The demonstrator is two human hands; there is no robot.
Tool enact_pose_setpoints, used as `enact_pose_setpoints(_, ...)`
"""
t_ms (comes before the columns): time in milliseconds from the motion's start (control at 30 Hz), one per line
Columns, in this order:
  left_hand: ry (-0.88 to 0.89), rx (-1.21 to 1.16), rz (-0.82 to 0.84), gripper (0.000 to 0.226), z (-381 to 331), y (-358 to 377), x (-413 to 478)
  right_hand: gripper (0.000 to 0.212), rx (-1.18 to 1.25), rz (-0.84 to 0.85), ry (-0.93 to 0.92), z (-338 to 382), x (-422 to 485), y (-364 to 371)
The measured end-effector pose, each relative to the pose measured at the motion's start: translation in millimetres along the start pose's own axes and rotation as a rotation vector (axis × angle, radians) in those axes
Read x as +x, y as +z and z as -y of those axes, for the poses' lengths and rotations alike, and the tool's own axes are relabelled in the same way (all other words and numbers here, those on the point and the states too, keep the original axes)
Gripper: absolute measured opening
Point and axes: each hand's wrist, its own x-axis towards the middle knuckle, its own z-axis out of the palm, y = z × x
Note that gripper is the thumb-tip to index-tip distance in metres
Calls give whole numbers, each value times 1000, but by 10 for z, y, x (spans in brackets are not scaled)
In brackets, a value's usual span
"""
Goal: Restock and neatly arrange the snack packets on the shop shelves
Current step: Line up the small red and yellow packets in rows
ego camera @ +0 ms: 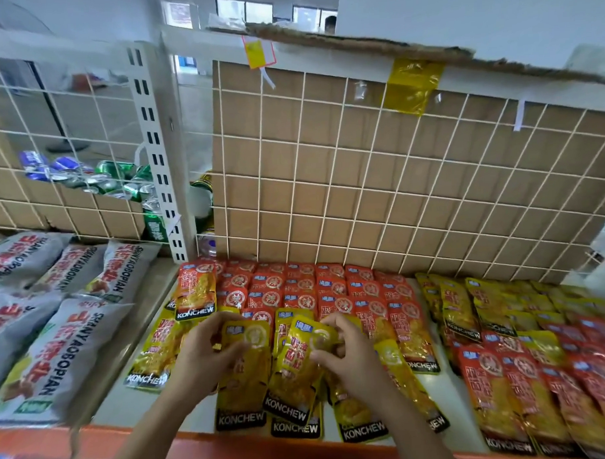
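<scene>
Yellow KONCHEW snack packets lie in a loose overlapping pile at the front middle of the white shelf (448,413). My left hand (204,349) grips the top of one yellow packet (243,379). My right hand (346,351) pinches the top of a neighbouring yellow packet (296,373), which lies tilted over the others. Behind my hands, rows of red packets (306,291) are stacked in neat overlapping lines up to the wire back. One orange-yellow packet (193,291) lies at the left end of those rows.
Large grey SHANYAOBOPIAN bags (62,354) fill the shelf section to the left. Mixed yellow and red packets (524,338) cover the right side. A white wire grid backed by cardboard (378,178) closes the rear. Drink cans (114,182) sit behind the grid. An orange rail (233,449) edges the front.
</scene>
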Motion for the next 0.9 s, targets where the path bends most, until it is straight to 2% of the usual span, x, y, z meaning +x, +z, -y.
enact_pose_setpoints(100,-10,-123,-44,24,-74,-76,7,23,96,-63,-6,-30,-13,-42)
enact_pose_setpoints(200,-7,-192,-62,25,-136,-127,55,26,167,-177,12,-92,-58,-147)
enact_pose_setpoints(367,-8,-287,4,32,-370,59,124,35,187,-414,55,-191,-255,-495)
enact_pose_setpoints(467,11,-338,49,26,-525,325,163,33,206,-511,69,-276,-417,-802)
enact_pose_setpoints(567,52,-336,87,19,-685,664,212,22,221,-593,72,-405,-547,-1151)
enact_pose_setpoints(733,64,-363,179,9,-931,1281,309,17,188,-675,128,-745,-670,-1765)
enact_pose_setpoints(900,86,-412,199,8,-1195,1881,452,11,169,-733,156,-997,-687,-2345)
